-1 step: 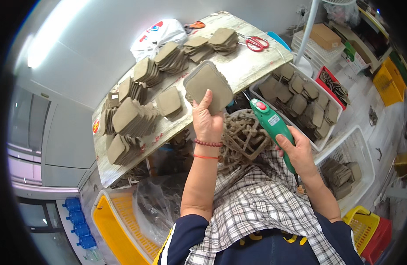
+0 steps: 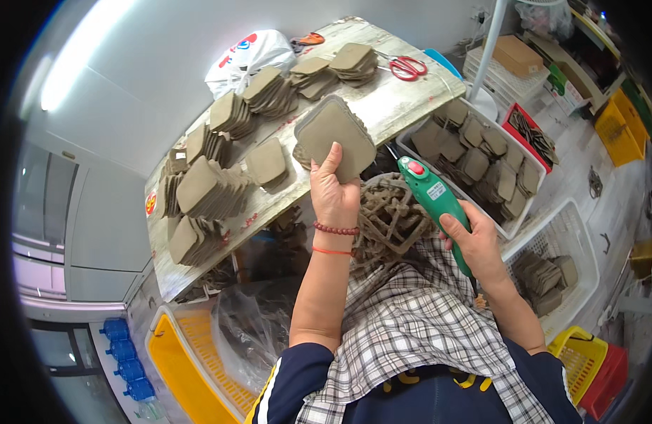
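Note:
My left hand (image 2: 335, 187) grips a grey-brown square pad (image 2: 333, 138) with rounded corners, thumb on its face. More layers seem to show along its edge, but I cannot tell how many. In my right hand (image 2: 474, 240) is a green handheld electric tool (image 2: 433, 194) with a red button and a thin metal tip. The tip points toward the pad's lower right edge, apart from it. Beneath the pad and the tool, a tangle of grey-brown offcut frames (image 2: 393, 219) lies on my checked apron (image 2: 397, 311).
Stacks of similar pads (image 2: 206, 187) cover the worktable (image 2: 404, 102), along with red-handled scissors (image 2: 409, 68) and a white plastic bag (image 2: 245, 63). To the right stand a white bin of pads (image 2: 474, 159) and a white basket (image 2: 577, 240). A yellow crate (image 2: 177, 360) sits lower left.

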The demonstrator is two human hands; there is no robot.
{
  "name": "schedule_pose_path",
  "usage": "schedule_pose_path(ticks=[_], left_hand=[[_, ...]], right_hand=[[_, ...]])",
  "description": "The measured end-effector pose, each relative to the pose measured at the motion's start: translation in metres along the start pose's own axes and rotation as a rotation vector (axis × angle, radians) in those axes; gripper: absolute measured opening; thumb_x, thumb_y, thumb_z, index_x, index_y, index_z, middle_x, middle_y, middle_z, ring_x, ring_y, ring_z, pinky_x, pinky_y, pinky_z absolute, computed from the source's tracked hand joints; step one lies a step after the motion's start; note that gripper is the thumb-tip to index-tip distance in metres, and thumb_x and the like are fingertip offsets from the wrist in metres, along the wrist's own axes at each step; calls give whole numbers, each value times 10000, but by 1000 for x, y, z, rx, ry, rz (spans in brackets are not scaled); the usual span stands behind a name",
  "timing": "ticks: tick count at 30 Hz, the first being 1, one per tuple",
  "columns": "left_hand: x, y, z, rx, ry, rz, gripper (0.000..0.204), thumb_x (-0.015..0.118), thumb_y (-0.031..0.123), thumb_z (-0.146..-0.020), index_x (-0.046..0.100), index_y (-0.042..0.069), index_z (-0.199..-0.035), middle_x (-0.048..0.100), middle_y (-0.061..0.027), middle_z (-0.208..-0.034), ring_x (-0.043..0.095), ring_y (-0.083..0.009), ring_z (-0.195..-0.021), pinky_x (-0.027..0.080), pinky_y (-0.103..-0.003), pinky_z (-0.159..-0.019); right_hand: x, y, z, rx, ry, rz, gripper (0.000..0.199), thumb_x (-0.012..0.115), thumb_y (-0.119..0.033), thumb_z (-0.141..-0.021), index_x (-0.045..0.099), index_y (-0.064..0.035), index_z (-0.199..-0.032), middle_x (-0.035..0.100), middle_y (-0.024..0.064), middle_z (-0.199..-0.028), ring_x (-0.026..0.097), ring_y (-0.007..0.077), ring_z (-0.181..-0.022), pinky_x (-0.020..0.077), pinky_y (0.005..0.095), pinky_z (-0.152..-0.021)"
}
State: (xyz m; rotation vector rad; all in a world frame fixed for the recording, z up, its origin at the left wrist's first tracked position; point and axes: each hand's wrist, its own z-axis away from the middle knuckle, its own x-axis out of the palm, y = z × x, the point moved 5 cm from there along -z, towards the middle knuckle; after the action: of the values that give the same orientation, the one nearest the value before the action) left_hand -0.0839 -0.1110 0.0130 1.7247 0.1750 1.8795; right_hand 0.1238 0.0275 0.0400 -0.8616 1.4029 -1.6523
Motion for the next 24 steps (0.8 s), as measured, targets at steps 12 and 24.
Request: schedule_pose_path(ticks=[12, 24], left_hand=[[9, -38, 21, -58, -54, -20, 386, 627, -50, -857, 513, 77, -1203, 596, -55, -1167, 580, -207, -1069, 483, -372, -948], [5, -58, 54, -231, -152, -121, 348, 616, -41, -862, 522, 60, -1182, 616, -78, -1145, 608, -216, -1042, 516, -378, -904]], right_hand=[[-6, -1, 12, -6, 62, 0, 357, 664, -270, -895, 596, 23, -1088, 586, 19, -737, 521, 56, -600, 440, 210, -546], [-15, -18, 3, -55, 94, 25, 383, 665, -290, -896, 598, 23, -1107, 583, 13, -718, 513, 51, -574, 436, 206, -542]])
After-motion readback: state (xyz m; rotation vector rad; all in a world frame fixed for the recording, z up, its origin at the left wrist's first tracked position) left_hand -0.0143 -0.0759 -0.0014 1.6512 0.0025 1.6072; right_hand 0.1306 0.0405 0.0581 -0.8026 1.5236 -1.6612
